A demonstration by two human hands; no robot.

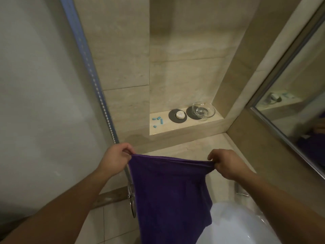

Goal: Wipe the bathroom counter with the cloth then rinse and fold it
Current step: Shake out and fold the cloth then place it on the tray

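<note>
Purple and soft, the cloth (168,191) hangs flat in the air like a little curtain, held up over the counter (190,148) and next to the white sink (233,224). It looks fuzzy, like a towel. The left hand (115,159) pinches one top corner with curled fingers, and the right hand (226,164) pinches the other top corner the same way. The top edge is pulled tight between them.

I think this is the folding step. Next, the two hands would need to come together so the corners meet and the cloth folds in half.

Smooth tan stone covers the walls and the counter. A shiny mirror (299,95) is on the right. On the stone shelf (184,125) sits a round clear glass bowl (203,110), a small white pebble shape (180,115) on a dark round mat, and some tiny blue bits (158,119).
</note>
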